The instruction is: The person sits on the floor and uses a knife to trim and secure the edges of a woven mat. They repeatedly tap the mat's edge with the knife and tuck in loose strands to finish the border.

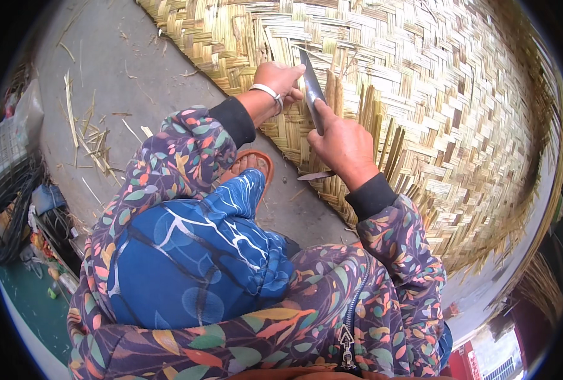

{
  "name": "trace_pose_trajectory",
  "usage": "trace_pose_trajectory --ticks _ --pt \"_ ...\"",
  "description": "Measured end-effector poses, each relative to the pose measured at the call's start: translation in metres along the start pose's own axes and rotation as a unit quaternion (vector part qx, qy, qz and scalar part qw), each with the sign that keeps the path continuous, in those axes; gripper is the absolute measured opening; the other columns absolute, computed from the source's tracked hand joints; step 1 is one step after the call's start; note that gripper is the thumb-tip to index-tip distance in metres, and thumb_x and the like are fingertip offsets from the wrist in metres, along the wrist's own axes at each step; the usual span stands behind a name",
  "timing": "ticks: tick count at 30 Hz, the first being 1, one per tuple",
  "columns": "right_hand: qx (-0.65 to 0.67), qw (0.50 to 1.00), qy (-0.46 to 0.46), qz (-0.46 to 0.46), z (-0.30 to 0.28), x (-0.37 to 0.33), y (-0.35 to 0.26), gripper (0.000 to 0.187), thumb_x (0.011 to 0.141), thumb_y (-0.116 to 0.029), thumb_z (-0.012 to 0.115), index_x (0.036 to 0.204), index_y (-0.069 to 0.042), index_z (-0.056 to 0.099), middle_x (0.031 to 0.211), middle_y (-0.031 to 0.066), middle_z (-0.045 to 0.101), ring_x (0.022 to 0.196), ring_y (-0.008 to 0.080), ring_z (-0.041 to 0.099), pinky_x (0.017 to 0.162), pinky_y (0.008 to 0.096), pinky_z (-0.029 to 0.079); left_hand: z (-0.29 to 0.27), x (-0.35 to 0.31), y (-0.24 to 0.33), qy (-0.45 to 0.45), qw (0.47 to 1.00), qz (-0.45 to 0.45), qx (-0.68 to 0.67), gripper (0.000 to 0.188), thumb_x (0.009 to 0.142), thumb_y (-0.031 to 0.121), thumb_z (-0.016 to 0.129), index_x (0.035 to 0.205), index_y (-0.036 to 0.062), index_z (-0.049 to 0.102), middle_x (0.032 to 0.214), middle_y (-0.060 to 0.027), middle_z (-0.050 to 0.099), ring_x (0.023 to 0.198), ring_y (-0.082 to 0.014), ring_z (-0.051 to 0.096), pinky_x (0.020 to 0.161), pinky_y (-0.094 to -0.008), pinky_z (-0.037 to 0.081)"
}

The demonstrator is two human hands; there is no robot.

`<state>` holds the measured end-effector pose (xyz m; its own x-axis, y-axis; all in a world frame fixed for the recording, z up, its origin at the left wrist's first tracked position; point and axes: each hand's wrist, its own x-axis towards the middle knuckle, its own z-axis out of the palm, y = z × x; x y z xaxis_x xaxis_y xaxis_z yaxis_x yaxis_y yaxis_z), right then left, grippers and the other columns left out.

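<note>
A large woven mat of pale split strips [408,82] spreads ahead of me and off to the right. My right hand [343,140] grips a metal knife [310,83], its dark blade pointing away from me over the weave, with one finger along it. Close to the blade, on its left, my left hand [280,81] has its thumb and fingers pinched together at the mat's surface; what lies in that pinch is too small to make out. Several upright strip ends [370,114] stick out of the weave beside my right hand. A pointed end [316,176] shows below that hand.
Loose strip scraps [91,142] lie on the grey concrete floor [129,63] to the left. My sandalled foot [256,166] rests near the mat's edge. Black cables [18,202] and mixed clutter line the far left. A bundle of thin stalks [540,285] stands at the right.
</note>
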<state>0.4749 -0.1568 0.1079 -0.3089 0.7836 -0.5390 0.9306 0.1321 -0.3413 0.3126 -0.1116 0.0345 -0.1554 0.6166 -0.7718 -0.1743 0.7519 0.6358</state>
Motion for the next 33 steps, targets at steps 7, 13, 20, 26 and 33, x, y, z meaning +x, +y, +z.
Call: trace_pose_trajectory --ticks 7,13,20,26,33 --pt "-0.009 1.0 0.001 0.0 0.001 0.0 0.002 0.052 0.079 -0.029 0.063 0.128 -0.017 0.053 0.078 0.014 0.068 0.074 0.0319 0.067 0.065 0.0443 0.053 -0.02 -0.004 0.008 -0.121 0.973 0.069 0.185 0.033 0.084 0.034 0.071 0.078 0.0031 0.063 0.068 -0.0047 0.064 0.055 -0.0103 0.064 0.045 -0.0206 0.049" --pt "0.002 1.0 0.012 -0.004 -0.002 -0.001 0.001 0.052 0.078 -0.029 0.063 0.127 -0.016 0.054 0.078 0.014 0.068 0.074 0.0317 0.067 0.066 0.0444 0.053 -0.012 -0.003 0.01 -0.066 0.996 -0.008 0.067 0.028 0.087 0.029 0.066 0.086 0.0007 0.063 0.07 -0.0072 0.064 0.052 -0.0138 0.063 0.04 -0.0219 0.044" --pt "-0.017 1.0 0.009 -0.003 -0.008 0.0 0.0 0.053 0.077 -0.029 0.063 0.128 -0.017 0.054 0.078 0.014 0.068 0.075 0.0315 0.067 0.067 0.044 0.053 -0.008 0.002 0.008 -0.053 0.997 -0.062 0.002 0.017 0.084 0.016 0.066 0.079 0.0023 0.058 0.063 -0.0046 0.059 0.044 -0.0123 0.059 0.033 -0.0217 0.042" --pt "-0.05 0.998 0.033 -0.007 0.005 0.002 0.001 0.051 0.078 -0.027 0.061 0.127 -0.017 0.055 0.071 0.0128 0.067 0.067 0.0311 0.067 0.06 0.0449 0.052 -0.002 0.014 0.001 -0.008 0.999 -0.003 0.043 0.02 0.084 0.016 0.063 0.077 -0.0031 0.061 0.062 -0.0102 0.061 0.051 -0.0194 0.064 0.038 -0.028 0.045" --pt "-0.066 0.996 0.058 -0.022 0.015 0.003 0.004 0.047 0.08 -0.024 0.057 0.126 -0.017 0.055 0.069 0.0113 0.067 0.063 0.0305 0.067 0.055 0.0436 0.052 -0.013 0.003 0.01 -0.037 0.985 0.062 0.157 0.036 0.086 0.029 0.068 0.071 -0.0034 0.062 0.063 -0.0103 0.065 0.043 -0.0146 0.059 0.04 -0.0263 0.047"
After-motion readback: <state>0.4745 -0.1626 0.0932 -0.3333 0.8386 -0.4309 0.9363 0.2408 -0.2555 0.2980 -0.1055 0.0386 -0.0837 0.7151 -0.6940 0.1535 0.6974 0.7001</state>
